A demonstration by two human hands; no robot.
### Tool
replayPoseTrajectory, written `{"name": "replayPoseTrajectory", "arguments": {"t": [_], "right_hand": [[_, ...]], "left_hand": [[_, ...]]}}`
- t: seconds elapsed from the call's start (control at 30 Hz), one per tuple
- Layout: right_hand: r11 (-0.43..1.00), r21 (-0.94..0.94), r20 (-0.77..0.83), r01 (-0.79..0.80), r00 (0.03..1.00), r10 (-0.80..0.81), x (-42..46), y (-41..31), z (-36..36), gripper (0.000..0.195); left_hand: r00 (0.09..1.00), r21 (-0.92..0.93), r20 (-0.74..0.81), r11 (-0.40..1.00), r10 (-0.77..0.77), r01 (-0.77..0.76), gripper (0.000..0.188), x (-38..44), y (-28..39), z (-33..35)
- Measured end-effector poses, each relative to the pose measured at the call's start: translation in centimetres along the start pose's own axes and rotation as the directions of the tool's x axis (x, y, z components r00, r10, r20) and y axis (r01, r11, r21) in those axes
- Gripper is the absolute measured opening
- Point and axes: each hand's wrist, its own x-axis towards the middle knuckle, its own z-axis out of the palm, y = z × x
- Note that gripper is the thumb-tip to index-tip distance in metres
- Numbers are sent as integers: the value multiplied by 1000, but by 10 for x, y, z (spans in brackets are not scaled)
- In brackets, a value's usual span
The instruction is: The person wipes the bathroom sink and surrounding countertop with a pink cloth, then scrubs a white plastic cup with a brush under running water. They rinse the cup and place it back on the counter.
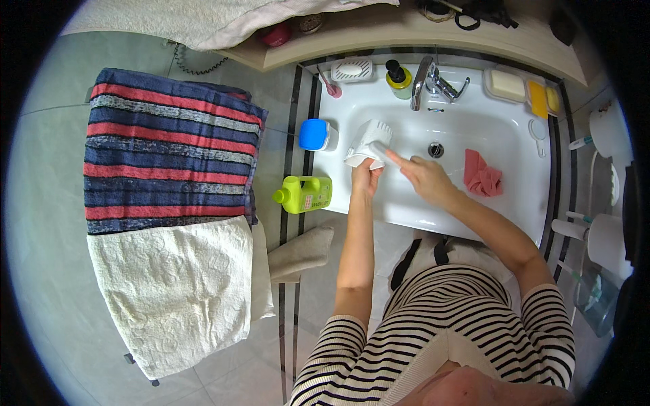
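Observation:
Over the left part of the white washbasin [406, 198], my left hand [365, 177] holds a white ribbed plastic container [369, 138] from its near end. My right hand [429, 180] grips a whitish brush-like tool [382, 152] and holds it against the container's near edge; the tool is blurred, so its exact kind is unclear. A crumpled pink cloth [481, 173] lies in the basin to the right of my right hand. The metal drain [435, 149] shows between the container and the cloth.
A blue-lidded tub [314, 135] and a green detergent bottle [307, 194] stand on the basin's left rim. Behind are a soap dish [351, 69], a pump bottle [399, 80], the chrome faucet [422, 83] and a soap bar [508, 85]. Towels [172, 152] hang at left.

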Motion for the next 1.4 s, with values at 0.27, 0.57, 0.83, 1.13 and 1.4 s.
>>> {"name": "replayPoseTrajectory", "arguments": {"t": [0.27, 0.57, 0.83, 1.13, 1.4], "right_hand": [[993, -113, -3, -43, 999, 43, 13, 8, -9, 49], [987, -114, -137, -114, 986, 98, 25, 26, -3, 54], [992, -73, -178, -106, 980, 92, 15, 24, 7, 57], [827, 474, -60, -301, 926, 372, 25, 47, -2, 50], [671, 532, 143, -516, 836, 530, 39, 31, -25, 87]], "left_hand": [[999, 100, 41, 995, 20, -24, 33, -10, 2, 7], [980, -306, 184, 944, -71, 126, 24, 0, -14, -9], [946, -525, 273, 797, -174, 299, 19, 4, -21, 14], [967, -190, 252, 978, -32, 82, 27, -6, -18, 20], [740, 562, 321, 510, 592, -652, 33, -15, 0, 54]]}}
